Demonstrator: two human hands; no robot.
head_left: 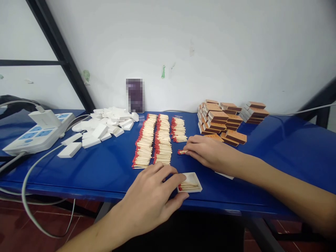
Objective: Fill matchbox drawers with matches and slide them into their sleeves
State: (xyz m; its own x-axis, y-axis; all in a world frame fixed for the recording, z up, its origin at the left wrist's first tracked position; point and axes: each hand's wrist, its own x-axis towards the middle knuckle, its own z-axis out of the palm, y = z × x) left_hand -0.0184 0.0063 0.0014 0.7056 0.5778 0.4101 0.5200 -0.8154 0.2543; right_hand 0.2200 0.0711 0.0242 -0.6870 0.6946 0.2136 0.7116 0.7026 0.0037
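At lower centre we list one part-filled tray (198, 182), left hand (152, 190) clamped on; centre, right hand (206, 149) pinching matches (181, 152); three rows (162, 140) still loose.

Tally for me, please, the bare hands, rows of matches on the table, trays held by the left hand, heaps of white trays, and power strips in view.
Left hand and right hand: 2
Rows of matches: 3
White tray held by the left hand: 1
Heap of white trays: 1
Power strip: 1
Total: 8
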